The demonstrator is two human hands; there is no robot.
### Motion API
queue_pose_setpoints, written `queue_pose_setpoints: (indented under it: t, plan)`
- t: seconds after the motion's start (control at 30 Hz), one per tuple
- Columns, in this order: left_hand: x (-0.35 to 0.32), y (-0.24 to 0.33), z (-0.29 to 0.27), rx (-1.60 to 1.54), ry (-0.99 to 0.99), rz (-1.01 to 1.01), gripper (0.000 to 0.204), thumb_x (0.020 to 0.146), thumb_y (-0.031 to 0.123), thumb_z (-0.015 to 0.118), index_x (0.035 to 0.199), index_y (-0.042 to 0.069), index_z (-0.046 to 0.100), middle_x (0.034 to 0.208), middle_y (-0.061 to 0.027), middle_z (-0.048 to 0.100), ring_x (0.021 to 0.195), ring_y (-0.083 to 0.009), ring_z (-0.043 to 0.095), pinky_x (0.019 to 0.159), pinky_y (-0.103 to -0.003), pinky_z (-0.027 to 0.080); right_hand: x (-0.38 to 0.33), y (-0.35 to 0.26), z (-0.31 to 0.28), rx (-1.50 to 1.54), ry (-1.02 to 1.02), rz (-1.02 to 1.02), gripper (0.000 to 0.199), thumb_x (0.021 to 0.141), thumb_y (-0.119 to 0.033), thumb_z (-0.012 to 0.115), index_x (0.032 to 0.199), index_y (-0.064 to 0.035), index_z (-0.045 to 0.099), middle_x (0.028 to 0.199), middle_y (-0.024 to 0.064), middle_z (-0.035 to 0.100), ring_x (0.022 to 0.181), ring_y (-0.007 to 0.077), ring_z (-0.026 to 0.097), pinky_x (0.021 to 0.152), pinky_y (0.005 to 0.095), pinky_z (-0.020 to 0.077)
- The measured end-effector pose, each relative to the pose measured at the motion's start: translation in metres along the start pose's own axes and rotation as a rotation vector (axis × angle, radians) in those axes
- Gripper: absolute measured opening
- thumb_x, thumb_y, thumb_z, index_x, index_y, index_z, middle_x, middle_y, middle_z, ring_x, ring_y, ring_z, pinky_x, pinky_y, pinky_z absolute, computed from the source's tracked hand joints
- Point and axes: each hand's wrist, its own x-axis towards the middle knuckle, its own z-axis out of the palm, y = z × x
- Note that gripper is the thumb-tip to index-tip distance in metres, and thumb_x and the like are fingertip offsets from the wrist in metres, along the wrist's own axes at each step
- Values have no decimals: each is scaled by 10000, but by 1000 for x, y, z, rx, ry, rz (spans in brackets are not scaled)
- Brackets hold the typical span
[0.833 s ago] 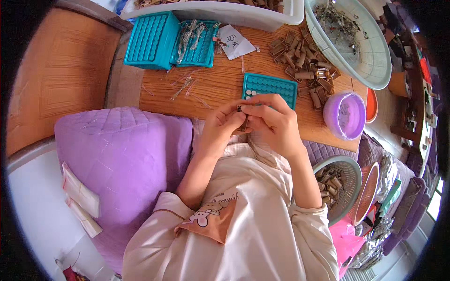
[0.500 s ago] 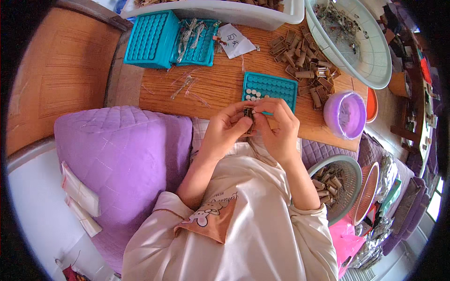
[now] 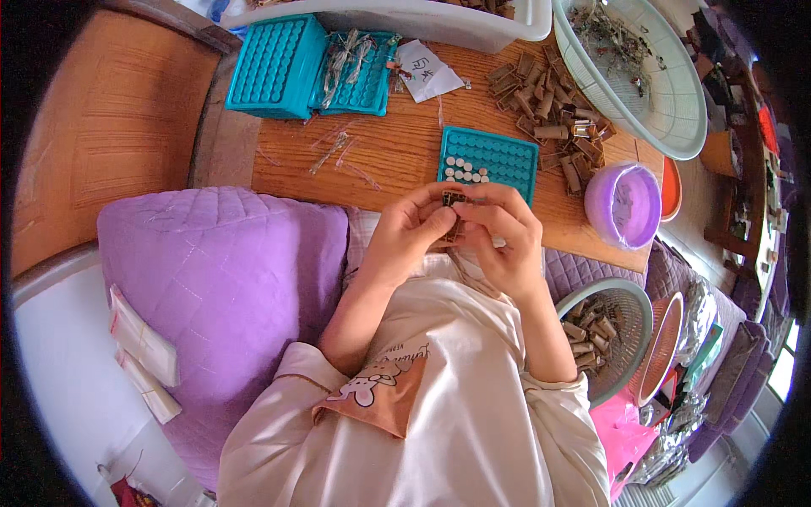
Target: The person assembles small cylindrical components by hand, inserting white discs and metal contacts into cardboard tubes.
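Observation:
My left hand [image 3: 407, 232] and my right hand [image 3: 504, 237] meet close to my chest, both pinching one small brown cardboard piece [image 3: 452, 200] between the fingertips. Just beyond the hands a teal tray with a grid of holes [image 3: 498, 158] lies on the wooden table [image 3: 397, 148]; a few of its holes near the left corner hold small white round pieces [image 3: 465, 169]. A heap of similar brown cardboard pieces [image 3: 549, 118] lies behind and right of that tray.
Two more teal trays [image 3: 274, 68] sit at the back left, one carrying thin wires. A white basin [image 3: 650, 76] stands at back right, a purple bowl [image 3: 623, 204] at the right, a basket of brown pieces [image 3: 604, 338] by my right elbow. A purple quilted cushion [image 3: 211, 279] lies at left.
My hands have drawn slightly back from the teal tray toward my chest, still working the small brown piece; more of the tray now shows.

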Motion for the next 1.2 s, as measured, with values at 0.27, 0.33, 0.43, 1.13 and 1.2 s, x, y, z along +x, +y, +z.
queue_pose_setpoints:
  t: [0.27, 0.33, 0.43, 1.13, 1.2]
  plan:
    - [2, 0, -6, 129, 112, -26, 239, 800, 98, 460, 1023, 17, 486, 882, -127, 571, 710, -169, 587, 614, -255, 489, 5, 57, 1, -249, 16, 313, 165, 701, -40, 575, 866, -38, 587, 836, 107, 547, 727, 254, 549, 623, 312, 446]
    - [2, 0, -7, 146, 109, -24, 234, 799, 90, 451, 1018, 16, 486, 880, -126, 572, 713, -169, 586, 615, -257, 488, 3, 64, 4, -329, -2, 292, 164, 701, -64, 581, 863, -43, 588, 827, 107, 544, 727, 262, 546, 623, 320, 445]
    - [2, 1, -8, 175, 108, -21, 230, 796, 80, 441, 1011, 10, 483, 877, -126, 573, 719, -168, 585, 621, -258, 484, 3, 62, 3, -454, -38, 246, 159, 700, -95, 586, 852, -49, 593, 808, 102, 541, 722, 268, 540, 618, 339, 443]
    - [5, -2, -13, 199, 10, -25, 276, 797, 103, 478, 1050, -8, 463, 913, -118, 562, 753, -153, 570, 668, -250, 471, 12, 63, 13, -491, -111, 210, 77, 695, -86, 565, 760, -44, 569, 802, 90, 533, 732, 268, 529, 625, 347, 442]
    - [5, -2, -12, 189, 2, -23, 280, 798, 103, 479, 1053, -9, 463, 916, -118, 561, 756, -154, 571, 669, -250, 471, 13, 62, 12, -509, -134, 196, 81, 694, -87, 568, 763, -45, 568, 808, 91, 534, 730, 269, 529, 627, 348, 441]
